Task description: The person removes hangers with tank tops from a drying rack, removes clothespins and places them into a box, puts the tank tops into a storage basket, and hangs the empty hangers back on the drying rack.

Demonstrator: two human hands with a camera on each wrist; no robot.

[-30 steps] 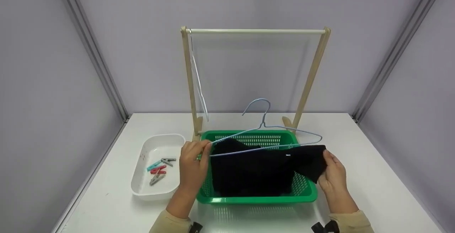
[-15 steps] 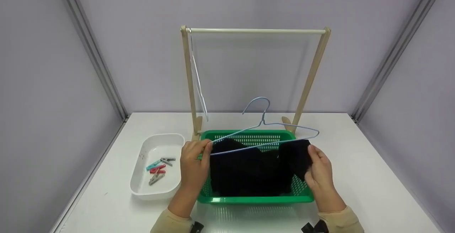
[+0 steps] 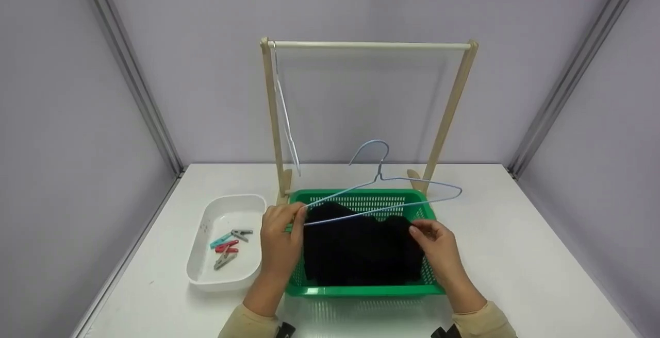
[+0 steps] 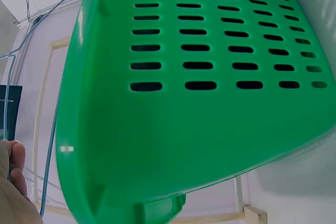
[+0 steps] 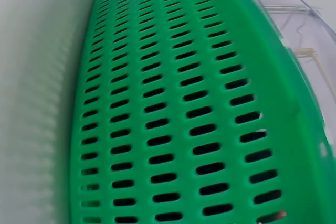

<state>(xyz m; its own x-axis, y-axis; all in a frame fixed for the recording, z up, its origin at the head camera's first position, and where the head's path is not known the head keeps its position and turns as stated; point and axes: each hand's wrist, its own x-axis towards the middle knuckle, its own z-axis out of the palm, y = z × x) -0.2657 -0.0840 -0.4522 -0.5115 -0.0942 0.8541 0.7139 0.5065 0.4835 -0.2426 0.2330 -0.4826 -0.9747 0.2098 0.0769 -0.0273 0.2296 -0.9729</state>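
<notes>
My left hand (image 3: 281,237) grips the left end of a light blue wire hanger (image 3: 380,170), which it holds slanted over a green basket (image 3: 366,290). The hanger's hook points up and its right end sticks out past the basket. A black cloth garment (image 3: 361,255) lies bunched in the basket below the wire. At the garment's upper right edge, my right hand (image 3: 438,250) pinches the fabric between thumb and fingers. The left wrist view catches part of my left hand (image 4: 14,198) beside the basket's outer wall (image 4: 157,129); the slotted wall (image 5: 173,103) fills most of the right wrist view.
A white tray (image 3: 198,255) with several clothespins (image 3: 226,246) stands left of the basket. Behind rises a wooden rack (image 3: 371,45) with a white hanger (image 3: 286,111) at its left end. Grey panels enclose the white table (image 3: 531,255) at the back and sides.
My right hand has moved left and in over the basket, bringing the garment's right part with it, which is now bunched below the hanger. The hanger's right end has shifted slightly left and up.
</notes>
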